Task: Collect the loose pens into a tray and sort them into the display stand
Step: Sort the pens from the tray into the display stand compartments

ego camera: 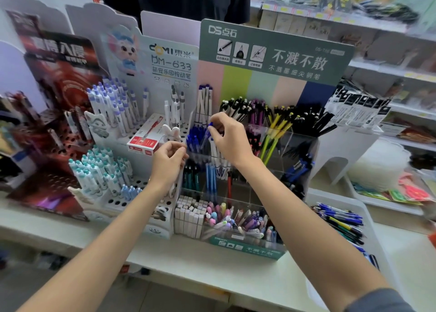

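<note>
A clear tiered display stand [295, 141] with a grey-green header stands in the middle, its compartments full of pens. My right hand [230, 139] pinches a blue pen [207, 132] by its top, above a compartment of blue pens [194, 139] in the stand's upper left. My left hand [168, 162] grips the stand's left side wall, fingers curled on its edge. A white tray [368, 219] at the right holds several loose pens [339, 219], blue, black and yellow.
A white peg-hole stand [113, 146] with white and teal pens sits left of the clear one, with a red box [146, 138] on it. A dark red display stands far left. A person in dark clothing stands behind the displays. Shelves of goods fill the right.
</note>
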